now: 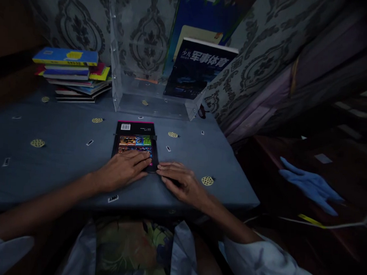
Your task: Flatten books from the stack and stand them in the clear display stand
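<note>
A black book [136, 129] with a pink top edge, a barcode and rows of small coloured pictures lies closed on the blue-grey tablecloth [73, 157], back cover up. My left hand [125, 169] rests flat across its lower half, fingers stretched out and hiding part of the pictures. At the book's lower right corner, my right hand [184, 182] touches the edge with its fingertips. Its fingers are extended and the thumb stands apart below them, gripping nothing that I can see.
Behind the book stands a clear acrylic rack [154, 108] holding a dark upright book [200, 69] and a larger blue one [203, 16]. A stack of books [72, 76] rises at back left. Off the table's right edge lies a blue glove [311, 183].
</note>
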### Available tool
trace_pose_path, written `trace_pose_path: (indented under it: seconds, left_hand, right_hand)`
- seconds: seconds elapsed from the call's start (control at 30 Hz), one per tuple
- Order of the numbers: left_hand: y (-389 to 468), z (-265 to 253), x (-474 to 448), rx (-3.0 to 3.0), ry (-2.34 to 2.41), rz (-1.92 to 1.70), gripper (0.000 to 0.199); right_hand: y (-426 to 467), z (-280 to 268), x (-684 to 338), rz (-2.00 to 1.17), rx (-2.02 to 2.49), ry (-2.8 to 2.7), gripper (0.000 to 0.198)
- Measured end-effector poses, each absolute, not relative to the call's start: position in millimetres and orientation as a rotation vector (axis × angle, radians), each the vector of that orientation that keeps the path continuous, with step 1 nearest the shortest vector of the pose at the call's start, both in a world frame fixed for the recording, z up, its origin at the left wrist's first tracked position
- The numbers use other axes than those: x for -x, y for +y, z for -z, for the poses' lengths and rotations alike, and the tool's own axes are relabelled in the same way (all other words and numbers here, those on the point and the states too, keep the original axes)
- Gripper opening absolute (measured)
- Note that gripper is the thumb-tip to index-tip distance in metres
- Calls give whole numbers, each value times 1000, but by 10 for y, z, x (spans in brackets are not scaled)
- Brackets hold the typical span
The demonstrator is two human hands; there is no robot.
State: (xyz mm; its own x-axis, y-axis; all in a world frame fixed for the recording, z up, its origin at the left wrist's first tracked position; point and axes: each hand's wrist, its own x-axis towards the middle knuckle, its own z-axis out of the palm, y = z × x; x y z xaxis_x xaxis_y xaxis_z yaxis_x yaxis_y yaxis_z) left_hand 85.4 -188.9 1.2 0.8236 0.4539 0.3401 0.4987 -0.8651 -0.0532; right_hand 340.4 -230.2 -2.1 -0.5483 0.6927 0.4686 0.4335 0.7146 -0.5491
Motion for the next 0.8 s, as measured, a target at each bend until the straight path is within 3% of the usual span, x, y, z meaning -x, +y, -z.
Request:
trace_pose_path:
  seconds: [0.3, 0.5, 0.67, 0.8]
  left_hand:
    - [-1687, -82, -453, 3127, -981, 467, 54]
    - [-1198, -22, -143, 2967, -1484, 348, 79]
    - [-1125, -15, -135, 2949, -1492, 333, 76]
    - [-1264, -14, -142, 2980, -1381, 348, 72]
  right_hand:
    - [-2216, -38, -3411, -469, 790, -2233, 26]
    - [-1683, -96, -3288, -427, 866, -2372, 28]
    - [-1241, 10, -3189, -369, 1089, -2442, 46]
    - [-1392, 56, -3238, -322, 1030, -2510, 49]
